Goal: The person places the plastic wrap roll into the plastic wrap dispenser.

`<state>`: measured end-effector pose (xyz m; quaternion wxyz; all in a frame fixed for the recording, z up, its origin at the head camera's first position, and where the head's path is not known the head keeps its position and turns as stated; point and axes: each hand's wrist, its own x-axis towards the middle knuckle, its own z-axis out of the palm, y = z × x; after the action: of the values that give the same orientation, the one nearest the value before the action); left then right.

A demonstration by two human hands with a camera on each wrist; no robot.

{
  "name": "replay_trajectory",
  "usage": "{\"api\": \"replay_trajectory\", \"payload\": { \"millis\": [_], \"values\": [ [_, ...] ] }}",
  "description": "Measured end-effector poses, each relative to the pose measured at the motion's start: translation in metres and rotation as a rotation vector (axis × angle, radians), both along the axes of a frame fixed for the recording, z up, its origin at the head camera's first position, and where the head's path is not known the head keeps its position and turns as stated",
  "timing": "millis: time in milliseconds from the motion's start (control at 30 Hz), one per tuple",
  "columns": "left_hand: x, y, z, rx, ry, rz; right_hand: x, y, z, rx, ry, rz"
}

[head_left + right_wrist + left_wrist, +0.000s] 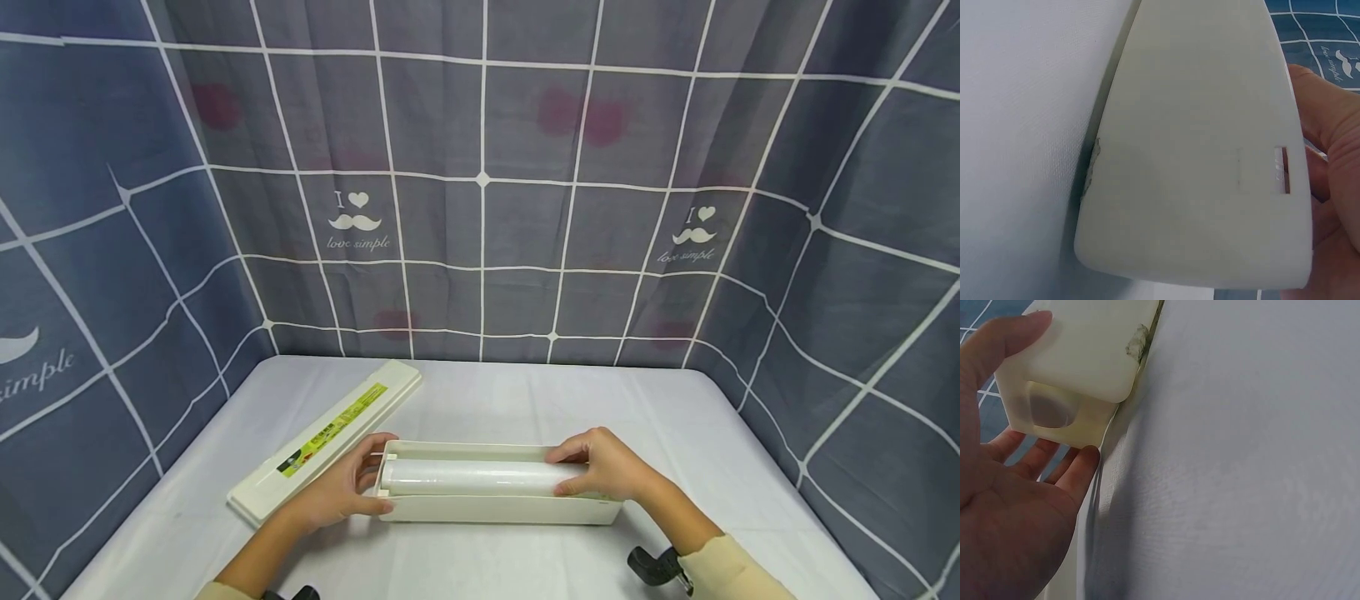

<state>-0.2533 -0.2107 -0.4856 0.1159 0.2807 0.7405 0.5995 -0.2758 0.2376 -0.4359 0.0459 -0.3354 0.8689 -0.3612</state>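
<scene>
A long off-white cling film dispenser box lies lidless on the table, its hollow side up. Inside it is a shiny white roll of cling film. My left hand grips the box's left end, thumb on the front wall and fingers around the end, as the left wrist view also shows on the box. With thumb and fingers my right hand pinches the roll near its right end. The right wrist view mostly shows the box's front wall, which hides the fingertips there.
The box's lid, off-white with a yellow-green label, lies slanted at the left behind my left hand. White cloth covers the table. Grey-blue gridded curtains enclose its back and sides. A black clamp-like part is near my right wrist.
</scene>
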Motion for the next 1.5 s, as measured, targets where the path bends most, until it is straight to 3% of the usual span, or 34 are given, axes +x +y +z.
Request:
{"api": "replay_trajectory", "payload": {
  "millis": [333,533,833,1233,1500],
  "values": [
    [0.001,-0.001,0.000,0.007,0.002,-0.005,0.007,0.006,0.000,-0.031,0.069,-0.046],
    [0.000,-0.001,0.001,0.012,0.001,-0.007,0.014,0.015,0.000,-0.140,0.091,-0.062],
    [0.000,-0.001,-0.002,0.029,0.017,-0.013,0.022,0.032,-0.012,-0.232,0.271,-0.168],
    [0.000,-0.001,-0.001,0.031,0.009,-0.002,0.027,0.048,-0.037,-0.561,0.165,-0.205],
    [0.001,0.000,-0.001,0.038,0.001,-0.005,0.024,0.059,-0.049,-0.588,0.048,-0.217]
  ]
}}
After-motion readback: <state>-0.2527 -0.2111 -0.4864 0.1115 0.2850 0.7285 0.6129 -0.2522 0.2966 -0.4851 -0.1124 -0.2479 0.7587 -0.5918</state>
